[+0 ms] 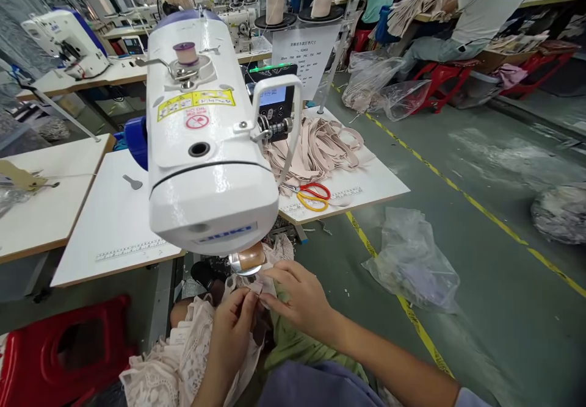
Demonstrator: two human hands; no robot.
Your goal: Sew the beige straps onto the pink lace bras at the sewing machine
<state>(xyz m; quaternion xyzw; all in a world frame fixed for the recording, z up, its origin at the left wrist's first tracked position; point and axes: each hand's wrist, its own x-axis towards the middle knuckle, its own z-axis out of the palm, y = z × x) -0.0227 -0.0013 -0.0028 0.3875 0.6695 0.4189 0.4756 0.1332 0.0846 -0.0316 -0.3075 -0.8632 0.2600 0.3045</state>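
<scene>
A white industrial sewing machine stands in front of me, with its sewing end just above my hands. Pale pink lace fabric hangs over my lap and runs up to the machine. My left hand pinches the fabric between thumb and index finger, just below the machine's end. On the right of the same spot, my right hand has its thumb and fingers on the fabric edge, close to the left fingertips. The needle area is hidden behind the machine's head.
Scissors with red and yellow handles lie by a heap of beige straps on the white table. A red stool stands at left. A plastic bag lies on the floor at right. People sit working farther back.
</scene>
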